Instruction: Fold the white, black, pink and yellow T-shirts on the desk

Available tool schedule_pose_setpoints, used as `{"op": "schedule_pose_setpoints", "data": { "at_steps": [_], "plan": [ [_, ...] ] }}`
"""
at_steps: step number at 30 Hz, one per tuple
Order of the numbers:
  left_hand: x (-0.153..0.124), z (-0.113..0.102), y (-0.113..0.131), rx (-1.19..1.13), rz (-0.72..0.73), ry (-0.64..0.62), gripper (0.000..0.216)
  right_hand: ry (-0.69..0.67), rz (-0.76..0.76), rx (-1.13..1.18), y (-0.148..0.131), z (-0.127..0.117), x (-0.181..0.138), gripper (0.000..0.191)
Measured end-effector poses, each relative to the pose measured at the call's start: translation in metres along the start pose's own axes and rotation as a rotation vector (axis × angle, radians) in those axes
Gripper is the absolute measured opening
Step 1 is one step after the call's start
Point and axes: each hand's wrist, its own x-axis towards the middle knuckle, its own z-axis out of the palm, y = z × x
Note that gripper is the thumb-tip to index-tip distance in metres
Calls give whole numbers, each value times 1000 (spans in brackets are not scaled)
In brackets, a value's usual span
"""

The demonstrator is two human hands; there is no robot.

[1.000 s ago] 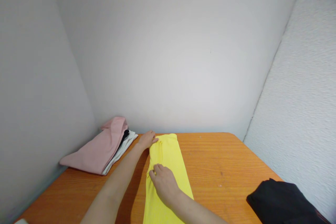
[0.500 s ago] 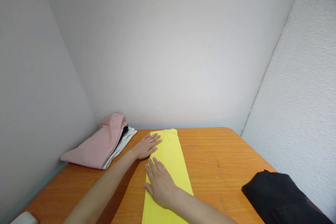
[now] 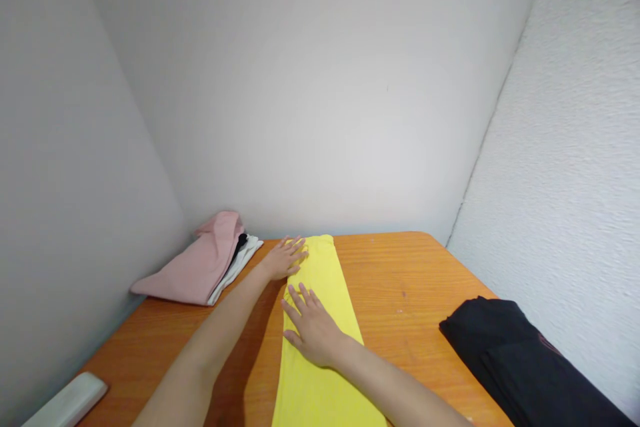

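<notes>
Nearest edge of the bench (image 3: pixel 415 293): a pale flat oblong object (image 3: pixel 67 400) lies at the near left corner, well to the left of both hands and behind them. What it is cannot be told.

Yellow cloth (image 3: pixel 325 373): folded into a long narrow strip. It runs from the near edge away to the far side of the bench and passes under both sets of fingers.

Right hand (image 3: pixel 313 328): palm down on the strip, about midway along it. The fingers (image 3: pixel 300 297) are spread wide and flat, pointing away and a little left. They grip nothing and only press on the cloth.

Black garment (image 3: pixel 505 353): a dark heap well to the right of the right fingers, against the right wall (image 3: pixel 575 180), apart from the yellow strip.

Left hand (image 3: pixel 284 259): beyond the right fingertips, at the far left edge of the strip. Its fingers (image 3: pixel 299 248) are likewise splayed and flat, the tips on the yellow cloth and the heel on bare bench. They hold nothing.

Left of the left fingers, near but not touching, is a stack in the far left corner. A pink cloth (image 3: pixel 200 267) lies on top, a white cloth (image 3: pixel 237 260) beneath it, and a dark scrap (image 3: pixel 242 240) shows between them.

The far end of the strip lies just past the left fingertips, close to the back wall (image 3: pixel 320 113).
</notes>
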Motion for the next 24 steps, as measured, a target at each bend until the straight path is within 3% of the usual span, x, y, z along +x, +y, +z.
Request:
{"op": "schedule_pose_setpoints", "data": {
  "at_steps": [4,8,11,18,22,24],
  "plan": [
    [-25,-7,24,-9,-87,120,46,-10,75,30,-1,-17,-51,70],
    [-53,10,54,-78,-137,19,51,-82,154,38,-6,-22,-105,75],
    [-61,16,71,-70,-116,-28,53,-145,107,41,-12,-16,-127,79],
    [-67,-21,105,-54,-169,84,54,-88,83,7,-16,-18,-145,73],
    [-123,-51,163,-205,-250,177,44,-79,8,14,-6,-36,-184,71],
    [-167,-61,199,-376,-261,108,41,-102,-51,-10,-5,-42,-209,83]
  ]
}}
